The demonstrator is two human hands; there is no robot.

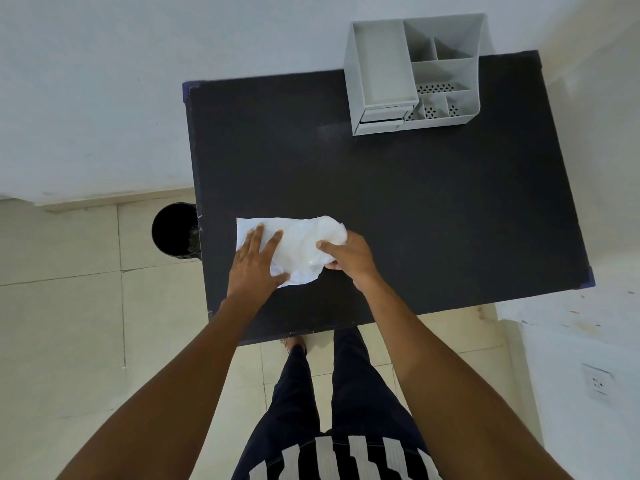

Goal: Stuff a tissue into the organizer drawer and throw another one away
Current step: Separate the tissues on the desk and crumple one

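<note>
Here the left hand (254, 263) lies flat, fingers (275, 239) spread on the tissue (301, 244) on the counter (381, 202), while the right hand's (348, 254) fingers pinch its far edge. Pulling against that pinned side could tear it, or drag up two sheets together, well short of the drawer (381, 117) and bin (175, 230).

Two hands on a white tissue, near the table's left edge

The left hand (255, 261) lies flat on the tissue (298, 247) on the black table (415, 209); the right hand (348, 256) pinches its crumpled right end. A grey organizer (381, 74) (drawer (381, 116) slightly ajar) sits at the far right corner. A black bin (175, 230) stands beside the left edge.
</note>
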